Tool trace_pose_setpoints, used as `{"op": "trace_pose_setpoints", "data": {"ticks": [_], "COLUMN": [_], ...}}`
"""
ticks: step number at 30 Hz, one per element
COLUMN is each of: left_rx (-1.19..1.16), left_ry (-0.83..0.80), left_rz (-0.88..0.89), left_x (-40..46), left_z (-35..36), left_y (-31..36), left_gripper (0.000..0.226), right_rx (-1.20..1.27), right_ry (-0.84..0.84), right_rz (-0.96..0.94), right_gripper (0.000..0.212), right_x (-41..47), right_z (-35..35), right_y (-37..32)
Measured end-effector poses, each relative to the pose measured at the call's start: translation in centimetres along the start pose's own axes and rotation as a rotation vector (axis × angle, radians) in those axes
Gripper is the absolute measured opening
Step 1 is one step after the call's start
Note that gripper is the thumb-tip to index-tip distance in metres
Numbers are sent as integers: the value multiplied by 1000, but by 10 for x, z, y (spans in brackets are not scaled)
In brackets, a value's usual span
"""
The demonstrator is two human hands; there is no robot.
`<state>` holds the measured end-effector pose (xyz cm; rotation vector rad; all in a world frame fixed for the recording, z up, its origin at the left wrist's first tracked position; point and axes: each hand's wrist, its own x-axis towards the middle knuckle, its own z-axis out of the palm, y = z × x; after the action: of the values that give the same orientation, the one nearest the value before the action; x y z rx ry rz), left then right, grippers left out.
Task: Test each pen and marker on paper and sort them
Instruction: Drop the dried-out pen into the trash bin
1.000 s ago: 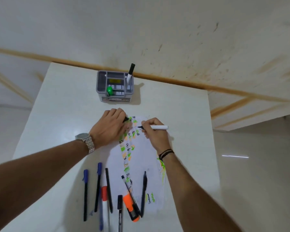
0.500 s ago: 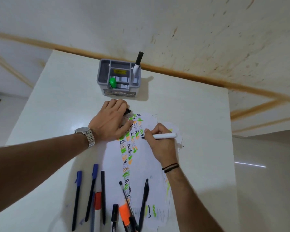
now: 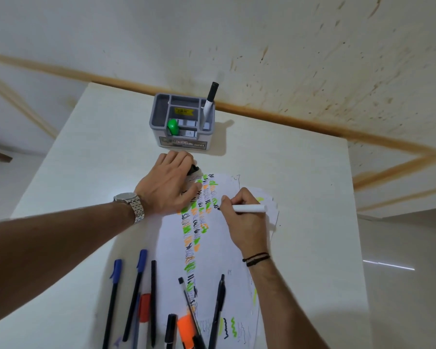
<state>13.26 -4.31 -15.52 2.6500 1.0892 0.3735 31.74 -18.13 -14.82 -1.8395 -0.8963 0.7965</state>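
Two hands are on the paper [image 3: 227,248]: the right hand [image 3: 244,217], fingers clamped on a white marker [image 3: 249,208], has moved its tip lower down the scribbles, so testing continues; the left hand [image 3: 170,183] still presses flat, fingers covering a black cap [image 3: 194,169].

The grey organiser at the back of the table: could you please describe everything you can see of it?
The grey organiser is a boxy plastic-looking caddy, split by dividers into several open compartments. It stands upright on the white table near the far edge. A black-capped white marker leans in its right compartment, a green-capped item sits front-left, and a printed label runs across its front. Neither hand touches it.
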Motion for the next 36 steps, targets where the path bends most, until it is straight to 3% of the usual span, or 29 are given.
{"op": "trace_pose_setpoints", "data": {"ticks": [6,13,17,23,28,31,36], "left_rx": [7,13,3,23,41,52,72], "left_ry": [-17,-29,-21,-8,-10,-19,-28], "left_rz": [-8,-14,-7,8,4,1,8], "left_x": [0,2,1,1,1,1,1], "left_z": [0,1,2,1,1,3,3], "left_y": [-1,-1,-2,-2,-2,-2,-3], "left_gripper": [42,43,35,30,30,31,35], "right_rx": [20,-13,-39,55,392,464,499], "right_ry": [-72,5,-54,85,-92,-226,-240], "right_rz": [-24,-8,-16,1,8,42,126], "right_gripper": [41,42,41,37,13,22,26], "right_x": [-1,0,1,1,23,33,48], "right_z": [-2,0,-2,0,-4,3,19], "right_y": [-1,1,2,-6,-18,-27,-31]}}
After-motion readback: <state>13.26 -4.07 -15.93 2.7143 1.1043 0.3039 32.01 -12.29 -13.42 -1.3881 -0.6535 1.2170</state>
